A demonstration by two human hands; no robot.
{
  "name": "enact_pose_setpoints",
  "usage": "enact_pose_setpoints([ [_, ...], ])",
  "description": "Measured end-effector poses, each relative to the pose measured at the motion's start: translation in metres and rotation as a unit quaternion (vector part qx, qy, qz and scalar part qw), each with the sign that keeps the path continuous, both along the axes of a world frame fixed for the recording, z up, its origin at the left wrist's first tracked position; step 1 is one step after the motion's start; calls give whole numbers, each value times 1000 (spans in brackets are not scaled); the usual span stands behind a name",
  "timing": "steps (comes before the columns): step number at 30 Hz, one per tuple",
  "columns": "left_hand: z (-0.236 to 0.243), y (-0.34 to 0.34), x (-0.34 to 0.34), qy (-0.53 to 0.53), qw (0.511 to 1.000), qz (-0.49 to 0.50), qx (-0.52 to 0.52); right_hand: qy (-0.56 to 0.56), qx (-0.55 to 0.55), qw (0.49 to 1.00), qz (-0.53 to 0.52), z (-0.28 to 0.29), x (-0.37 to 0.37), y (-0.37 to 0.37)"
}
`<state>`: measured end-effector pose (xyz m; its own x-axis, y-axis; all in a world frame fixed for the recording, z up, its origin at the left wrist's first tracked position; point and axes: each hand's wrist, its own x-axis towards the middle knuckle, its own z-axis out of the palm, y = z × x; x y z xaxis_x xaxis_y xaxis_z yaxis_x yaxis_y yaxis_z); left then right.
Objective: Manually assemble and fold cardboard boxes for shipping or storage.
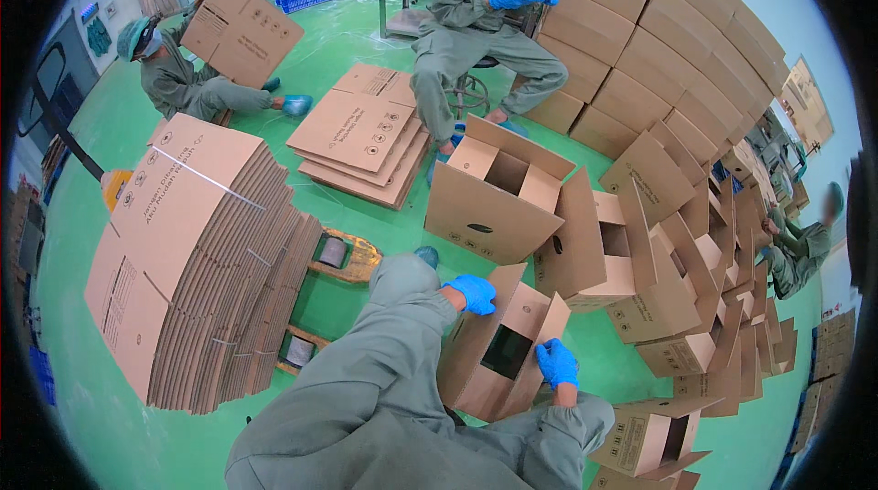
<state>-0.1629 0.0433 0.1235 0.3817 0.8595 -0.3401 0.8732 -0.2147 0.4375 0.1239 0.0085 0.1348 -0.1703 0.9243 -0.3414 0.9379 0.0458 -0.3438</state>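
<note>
Between my knees stands a brown cardboard box (524,309) with its top flaps raised. A dark gap shows between its inner flaps. My left hand (472,293), in a blue glove, is closed on the far left flap, its fingertips partly hidden. On the right side, my right hand (556,364), gloved the same way, has its fingers bent over the edge of the right flap. Just beyond my box, another open carton (494,206) and a second one (572,252) stand with flaps up.
Flattened cartons (210,261) are piled at left beside a yellow pallet jack (352,257). A lower flat stack (361,129) lies ahead. Open boxes (672,298) crowd the right, below a wall of closed cartons (631,60). A seated co-worker (485,23) and another holding cardboard (174,78) are ahead.
</note>
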Motion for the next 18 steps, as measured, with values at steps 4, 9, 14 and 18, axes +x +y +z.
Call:
enact_pose_setpoints([
  [4,1,-1,0,1,1000,-5,4,10,-14,1000,7,2,-1,-1],
  [9,5,-4,0,2,1000,4,-3,18,-5,1000,-3,1,-1,-2],
  [14,5,-5,-1,19,999,2,-30,18,-3,1000,-2,-1,-1,-3],
  [18,2,-5,-1,6,1000,-5,-6,6,-5,1000,1,-4,0,-3],
])
